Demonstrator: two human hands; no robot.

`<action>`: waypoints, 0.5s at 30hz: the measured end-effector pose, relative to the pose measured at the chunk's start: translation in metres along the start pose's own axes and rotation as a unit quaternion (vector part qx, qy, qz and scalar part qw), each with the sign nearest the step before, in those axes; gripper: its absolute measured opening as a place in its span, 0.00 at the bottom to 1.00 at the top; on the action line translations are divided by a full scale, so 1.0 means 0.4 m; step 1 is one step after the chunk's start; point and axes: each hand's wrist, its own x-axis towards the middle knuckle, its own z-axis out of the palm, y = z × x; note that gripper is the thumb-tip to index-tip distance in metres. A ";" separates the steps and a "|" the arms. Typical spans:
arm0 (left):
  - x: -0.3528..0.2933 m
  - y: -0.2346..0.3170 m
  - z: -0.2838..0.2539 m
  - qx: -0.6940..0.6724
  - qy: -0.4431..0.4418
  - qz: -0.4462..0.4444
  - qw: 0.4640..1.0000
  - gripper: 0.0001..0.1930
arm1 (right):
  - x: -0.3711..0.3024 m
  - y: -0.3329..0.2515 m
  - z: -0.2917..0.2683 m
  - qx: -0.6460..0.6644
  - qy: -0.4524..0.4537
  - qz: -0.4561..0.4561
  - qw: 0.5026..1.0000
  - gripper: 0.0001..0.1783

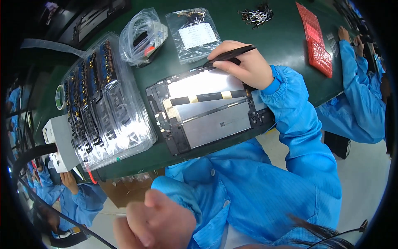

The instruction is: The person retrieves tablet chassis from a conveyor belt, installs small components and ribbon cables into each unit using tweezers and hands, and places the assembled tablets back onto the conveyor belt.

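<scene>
A partly assembled tablet point(217, 128) lies in front of me, its silver metal inside facing up and a black frame around it. A strip of black and tan pieces point(209, 97) runs across its middle. My right hand point(242, 62) pinches slim black tweezers point(234, 53), their tips down at the tablet's far edge. What the tips touch is too small to tell. My left hand point(155, 222) is raised near the lower edge, off the table, with curled fingers. It looks blurred, and anything inside it is hidden.
Left of the tablet stands a clear plastic tray point(137, 120) with rows of flex cables. Behind lie a coiled plastic bag point(143, 37), a labelled bag of parts point(197, 35), a pile of small parts point(256, 16) and red bubble wrap point(315, 41). Co-workers in blue sleeves point(358, 99) sit nearby.
</scene>
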 end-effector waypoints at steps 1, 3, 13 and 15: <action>-0.015 0.016 0.004 -0.036 0.002 -0.027 0.999 0.09 | -0.001 0.001 0.000 0.000 0.000 -0.004 1.000 0.08; -0.028 0.026 0.009 -0.070 0.003 -0.051 0.996 0.17 | -0.004 0.003 0.000 0.001 0.004 0.009 1.000 0.08; -0.073 0.040 0.037 -0.105 0.064 0.025 0.992 0.10 | -0.002 0.006 0.005 -0.001 -0.006 0.001 1.000 0.08; -0.076 0.043 0.035 -0.118 0.066 0.019 0.991 0.11 | -0.002 0.002 0.004 -0.004 -0.010 0.013 1.000 0.08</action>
